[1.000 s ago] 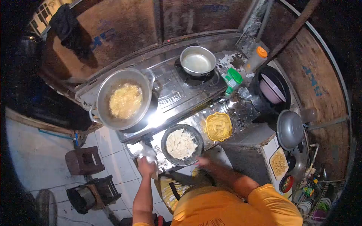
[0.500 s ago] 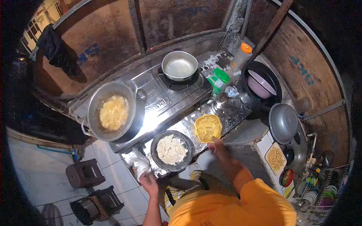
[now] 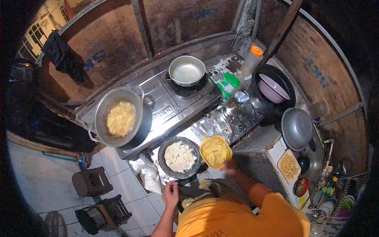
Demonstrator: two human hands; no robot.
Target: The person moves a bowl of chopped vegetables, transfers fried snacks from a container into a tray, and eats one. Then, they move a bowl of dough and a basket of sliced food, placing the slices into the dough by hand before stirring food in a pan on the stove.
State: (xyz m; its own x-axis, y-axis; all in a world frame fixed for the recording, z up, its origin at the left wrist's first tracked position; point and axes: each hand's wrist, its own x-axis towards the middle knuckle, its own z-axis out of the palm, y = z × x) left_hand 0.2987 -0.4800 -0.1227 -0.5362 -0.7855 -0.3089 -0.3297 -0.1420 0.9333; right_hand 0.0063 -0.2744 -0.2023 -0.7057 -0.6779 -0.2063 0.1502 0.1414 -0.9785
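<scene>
My right hand (image 3: 229, 167) grips the near rim of a yellow plastic basket (image 3: 205, 157), lifted just above the counter's front edge. Pale yellow strips (image 3: 216, 151) lie in the basket. To its left, a dark round bowl (image 3: 161, 166) holds white, flour-coated pieces (image 3: 180, 157). My left hand (image 3: 171, 193) is below that bowl's near edge, thumb and fingers slightly apart, nothing visible in them. Close by on its left, a white plastic bag (image 3: 151, 177) sags over the counter corner.
A large wok (image 3: 139, 106) with yellow food frying in oil (image 3: 121, 118) sits on the stove's left side. A metal pot (image 3: 187, 72) occupies the right burner. Behind the basket are a green packet (image 3: 229, 85) and an orange-lidded bottle (image 3: 252, 61). Stools (image 3: 91, 182) stand at lower left.
My right hand has lifted the yellow basket and drawn it left and nearer, beside the bowl. My left hand has let go of the white plastic bag and moved right.
</scene>
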